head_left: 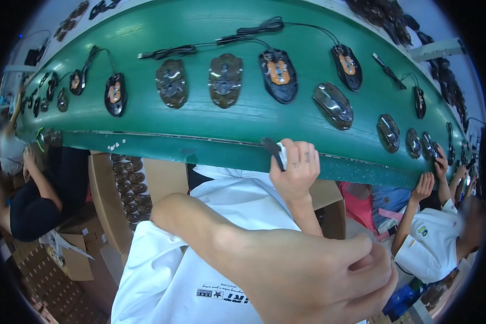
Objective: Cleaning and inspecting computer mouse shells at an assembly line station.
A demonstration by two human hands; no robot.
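My left hand (329, 275) is large and close to the camera, its arm crossing from the left over my white shirt. Its fingers are curled in; whatever they may hold is hidden. My right hand (298, 168) is closed at the near edge of the green work surface (200, 121), around a small black-and-white tool (276, 153) whose dark end sticks out on the left. Beyond it lie a black computer mouse (278, 75) with an orange inner part and cable, and translucent brown mouse shells (225, 81). Another brown shell (333, 106) lies to the right.
More opened mice (115, 94) and shells (388, 133) are spread along the surface. At my left stands a cardboard box (107, 200) of stacked brown shells. One person (432, 237) sits at the right with hands at the surface, another (46, 189) at the left.
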